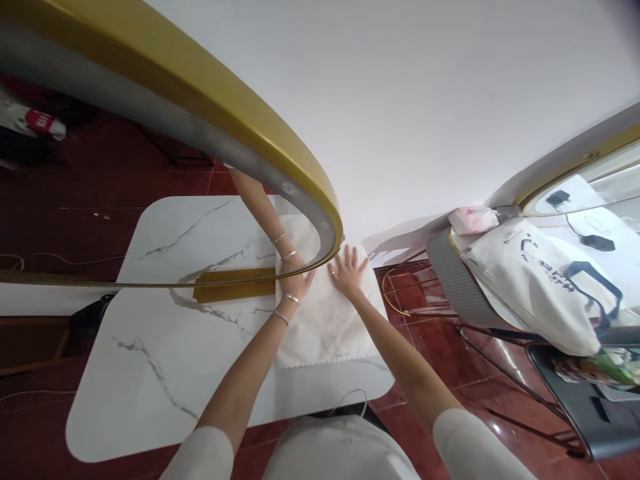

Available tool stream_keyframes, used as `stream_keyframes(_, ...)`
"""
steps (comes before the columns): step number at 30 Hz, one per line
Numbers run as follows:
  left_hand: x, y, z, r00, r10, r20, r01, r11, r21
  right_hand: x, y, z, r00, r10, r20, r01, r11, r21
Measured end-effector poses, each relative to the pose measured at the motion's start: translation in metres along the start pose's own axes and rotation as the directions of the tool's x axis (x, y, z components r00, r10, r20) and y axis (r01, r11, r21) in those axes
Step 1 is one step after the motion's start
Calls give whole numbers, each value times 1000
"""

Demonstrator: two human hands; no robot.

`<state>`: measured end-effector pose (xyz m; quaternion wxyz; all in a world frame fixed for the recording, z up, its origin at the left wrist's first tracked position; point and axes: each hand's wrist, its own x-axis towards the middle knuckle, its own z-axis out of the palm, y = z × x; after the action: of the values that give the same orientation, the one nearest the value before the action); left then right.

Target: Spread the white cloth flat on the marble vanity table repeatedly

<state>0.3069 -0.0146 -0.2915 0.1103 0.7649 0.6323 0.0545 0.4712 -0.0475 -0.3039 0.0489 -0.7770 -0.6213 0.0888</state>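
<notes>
A white cloth with a scalloped front edge lies spread on a white marble-patterned table, in front of a gold-framed mirror. My left hand, two bracelets on its wrist, presses on the cloth's left side near the mirror's bottom rim. Its fingers look stretched out, though partly mixed with the reflection. My right hand, wearing a ring, lies flat on the cloth's far right part with fingers spread. Neither hand grips anything.
A gold strip runs along the mirror's base. To the right, a ribbed table carries a white printed tote bag and a pink-and-white pack. A dark chair stands below it. The floor is red tile.
</notes>
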Motion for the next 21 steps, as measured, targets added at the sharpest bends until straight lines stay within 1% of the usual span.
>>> stream_keyframes(2,16,1,0,999,12,40,-11,999,-30,12,-2,-2,1000,24,8,-24,999,22)
stream_keyframes(3,19,2,-1,998,23,52,-21,999,-40,14,-3,-2,999,32,4,-32,999,35)
stream_keyframes(5,11,3,-4,997,64,51,-61,997,-55,8,-3,-2,999,31,-24,-30,998,56)
stream_keyframes(6,1,4,-6,995,88,45,-85,994,-61,1,-2,-1,999,23,-43,-21,998,61)
stream_keyframes(8,-29,3,-8,990,139,13,-138,988,-65,-23,1,1,997,-4,-82,9,998,62)
stream_keyframes(12,-93,-4,-2,972,219,-84,-223,974,-39,-84,10,8,990,-60,-126,63,998,25)
stream_keyframes(14,-111,-6,3,971,219,-97,-223,974,-34,-108,15,11,989,-62,-131,63,998,-2)
stream_keyframes(15,-115,-6,5,972,214,-95,-218,975,-36,-115,16,11,990,-59,-130,58,998,-12)
stream_keyframes(16,-115,-5,7,974,209,-89,-214,976,-38,-118,18,11,990,-56,-126,53,998,-21)
stream_keyframes(18,-105,1,7,977,203,-68,-206,978,-42,-112,19,10,993,-49,-109,46,999,-30)
stream_keyframes(19,-94,6,7,980,191,-54,-193,980,-44,-103,20,8,994,-46,-99,43,999,-32)
stream_keyframes(21,-66,18,3,990,138,-11,-138,989,-52,-76,22,4,996,-46,-72,44,999,-31)
